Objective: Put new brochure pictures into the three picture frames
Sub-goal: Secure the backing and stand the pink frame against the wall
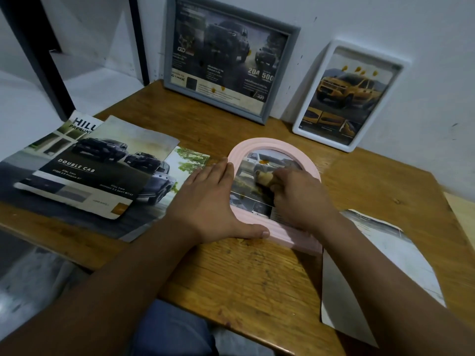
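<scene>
White wall backs your wooden table (257, 273). Brochures (84, 173) are spread at the left. Against the wall lean a grey frame (282, 70) and, to its right, a white frame (303, 124). Flat near the middle lies the pink arched frame (272, 145). Your left hand (213, 199) lies spread wide along its left edge; your right hand (298, 196) is curled on its picture, fingers bent, around what I cannot tell.

Readable print on the brochures and one frame

We read "DOUBLE CAB" on the top brochure (97, 170), "HILU" on the brochure beneath it (82, 123), and "204", "500" in the grey frame (226, 60) behind them.
</scene>
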